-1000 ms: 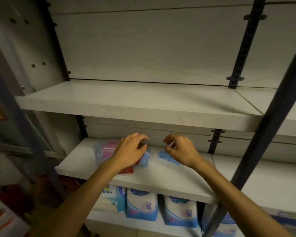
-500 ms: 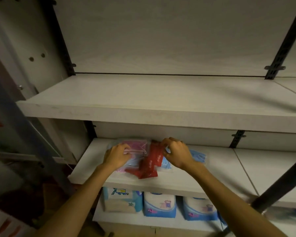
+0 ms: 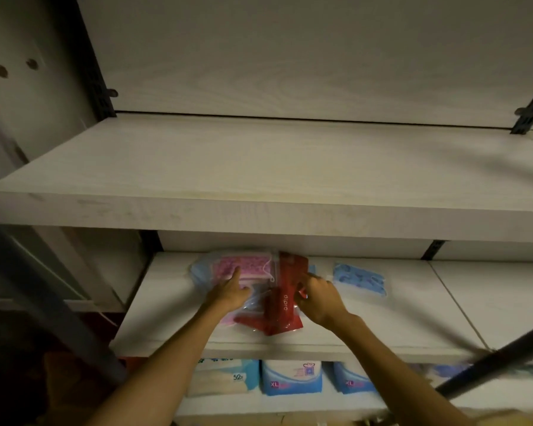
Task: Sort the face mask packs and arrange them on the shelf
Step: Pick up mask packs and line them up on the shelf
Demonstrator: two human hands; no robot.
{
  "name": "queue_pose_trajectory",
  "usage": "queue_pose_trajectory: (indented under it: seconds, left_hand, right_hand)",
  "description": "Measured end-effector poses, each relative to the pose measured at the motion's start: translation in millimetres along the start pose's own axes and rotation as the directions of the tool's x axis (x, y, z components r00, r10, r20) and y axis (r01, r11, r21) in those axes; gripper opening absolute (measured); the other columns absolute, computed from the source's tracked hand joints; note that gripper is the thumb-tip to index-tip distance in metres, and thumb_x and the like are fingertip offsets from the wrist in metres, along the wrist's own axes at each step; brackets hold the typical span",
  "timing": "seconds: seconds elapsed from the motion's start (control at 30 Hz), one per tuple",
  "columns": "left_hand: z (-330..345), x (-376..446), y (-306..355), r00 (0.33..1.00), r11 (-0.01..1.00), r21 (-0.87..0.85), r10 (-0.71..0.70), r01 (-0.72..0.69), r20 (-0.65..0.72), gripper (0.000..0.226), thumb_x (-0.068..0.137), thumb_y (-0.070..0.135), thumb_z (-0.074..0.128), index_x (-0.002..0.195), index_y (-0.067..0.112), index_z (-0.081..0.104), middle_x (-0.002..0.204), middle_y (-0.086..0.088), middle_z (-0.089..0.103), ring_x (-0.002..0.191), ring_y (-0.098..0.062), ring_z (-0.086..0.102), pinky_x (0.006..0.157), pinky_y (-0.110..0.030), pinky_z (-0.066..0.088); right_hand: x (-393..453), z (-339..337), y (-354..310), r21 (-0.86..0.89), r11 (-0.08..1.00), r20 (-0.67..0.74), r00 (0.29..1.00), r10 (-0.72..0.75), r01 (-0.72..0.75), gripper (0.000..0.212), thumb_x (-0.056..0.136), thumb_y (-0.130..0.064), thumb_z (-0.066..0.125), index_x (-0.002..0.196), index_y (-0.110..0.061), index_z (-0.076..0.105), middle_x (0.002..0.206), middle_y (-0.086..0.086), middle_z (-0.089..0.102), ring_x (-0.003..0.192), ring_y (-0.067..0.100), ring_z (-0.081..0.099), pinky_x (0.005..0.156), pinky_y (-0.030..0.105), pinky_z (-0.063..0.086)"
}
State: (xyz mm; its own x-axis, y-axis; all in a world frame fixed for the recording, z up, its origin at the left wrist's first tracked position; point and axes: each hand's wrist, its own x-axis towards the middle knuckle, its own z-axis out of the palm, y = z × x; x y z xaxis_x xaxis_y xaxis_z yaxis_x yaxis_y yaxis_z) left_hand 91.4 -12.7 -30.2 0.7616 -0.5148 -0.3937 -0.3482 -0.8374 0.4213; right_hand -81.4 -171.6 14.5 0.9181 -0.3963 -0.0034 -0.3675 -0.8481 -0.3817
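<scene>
On the middle shelf, the left hand presses straight fingers on the pink mask pack while the right hand, at its 3 o'clock, pinches the red pack, the blue pack lying farther toward 3 o'clock.

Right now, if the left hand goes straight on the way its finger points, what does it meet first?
The left hand already touches the pink pack. Past that, probably the shelf's back wall, though depth is unclear.
</scene>
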Motion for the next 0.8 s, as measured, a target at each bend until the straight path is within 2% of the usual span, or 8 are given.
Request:
queue_pose_trajectory:
  seconds: [0.1, 0.2, 0.3, 0.37, 0.5, 0.6, 0.7, 0.8]
  left_hand:
    - [4, 4, -4, 0.999, 0.992, 0.123, -0.009, 0.013, -0.032, 0.064, 0.096, 0.049, 0.034, 0.155, 0.035, 0.013, 0.157, -0.013, 0.032, 0.139, -0.038, 0.036, 0.106, -0.046, 0.040]
    - [7, -1, -13, 0.999, 0.984, 0.175, -0.004, 0.013, -0.051, 0.060, 0.096, 0.054, 0.031, 0.152, 0.033, 0.026, 0.154, -0.012, 0.038, 0.141, -0.036, 0.032, 0.107, -0.050, 0.036]
    - [11, 2, -25, 0.991, 0.990, 0.140, 0.010, 0.009, -0.134, 0.042, 0.093, 0.058, 0.030, 0.116, 0.033, 0.054, 0.125, -0.013, 0.059, 0.113, -0.032, 0.054, 0.096, -0.048, 0.047]
    - [11, 3, -29, 0.985, 0.995, 0.076, -0.046, 0.059, -0.166, 0.041, 0.091, 0.062, 0.030, 0.102, 0.030, 0.054, 0.115, -0.012, 0.062, 0.105, -0.032, 0.057, 0.094, -0.045, 0.047]
    - [15, 9, -40, 0.955, 0.981, -0.028, -0.196, 0.194, -0.222, 0.061, 0.087, 0.073, 0.037, 0.129, 0.029, 0.051, 0.133, -0.018, 0.052, 0.120, -0.036, 0.051, 0.098, -0.044, 0.042]
    - [16, 9, -41, 0.914, 0.955, -0.145, -0.291, 0.259, -0.283, 0.087, 0.074, 0.076, 0.060, 0.140, 0.023, 0.041, 0.139, -0.020, 0.046, 0.125, -0.036, 0.047, 0.099, -0.044, 0.040]
    - [15, 12, -40, 0.883, 0.872, -0.440, -0.365, 0.213, -0.296, 0.111, 0.060, 0.051, 0.089, 0.145, 0.013, 0.029, 0.139, -0.022, 0.046, 0.126, -0.040, 0.048, 0.097, -0.045, 0.046]
    - [12, 11, -43, 0.861, 0.774, -0.630, -0.363, 0.066, -0.356, 0.103, 0.059, 0.015, 0.093, 0.140, 0.017, 0.031, 0.135, -0.020, 0.051, 0.121, -0.041, 0.053, 0.093, -0.046, 0.052]
  right_hand:
    - [4, 9, 5, 0.009, 1.000, 0.007, 1.000, 0.019, -0.019, 0.009, 0.091, -0.033, 0.055, 0.099, -0.028, 0.058, 0.100, -0.005, 0.069, 0.083, 0.016, 0.068, 0.078, 0.036, 0.059]
    - [5, 13, 6, 0.014, 0.999, 0.015, 0.999, 0.032, -0.032, 0.009, 0.094, -0.029, 0.055, 0.098, -0.024, 0.061, 0.100, -0.002, 0.069, 0.083, 0.018, 0.068, 0.076, 0.036, 0.059]
    - [14, 26, 12, 0.009, 0.996, 0.029, 0.996, 0.086, -0.086, 0.012, 0.091, -0.034, 0.054, 0.094, -0.025, 0.062, 0.097, -0.001, 0.071, 0.081, 0.020, 0.069, 0.072, 0.037, 0.060]
    - [20, 33, 11, 0.006, 0.994, 0.046, 0.993, 0.108, -0.108, 0.015, 0.087, -0.032, 0.053, 0.093, -0.023, 0.064, 0.096, 0.002, 0.073, 0.081, 0.023, 0.069, 0.072, 0.039, 0.059]
    - [21, 36, -6, 0.007, 0.995, 0.072, 0.993, 0.096, -0.097, 0.018, 0.090, -0.024, 0.054, 0.093, -0.015, 0.070, 0.095, 0.011, 0.073, 0.084, 0.033, 0.069, 0.075, 0.043, 0.058]
    - [23, 46, -9, 0.023, 0.994, 0.079, 0.991, 0.107, -0.109, 0.022, 0.093, -0.028, 0.054, 0.099, -0.015, 0.072, 0.098, 0.009, 0.073, 0.086, 0.030, 0.070, 0.077, 0.041, 0.059]
    - [26, 52, -11, 0.038, 0.991, 0.087, 0.989, 0.121, -0.125, 0.022, 0.096, -0.025, 0.054, 0.105, -0.014, 0.071, 0.102, 0.007, 0.073, 0.088, 0.026, 0.068, 0.077, 0.034, 0.057]
    - [31, 54, -15, 0.037, 0.988, 0.062, 0.987, 0.146, -0.149, 0.022, 0.098, -0.022, 0.052, 0.101, -0.009, 0.070, 0.099, 0.008, 0.072, 0.086, 0.026, 0.067, 0.067, 0.027, 0.046]
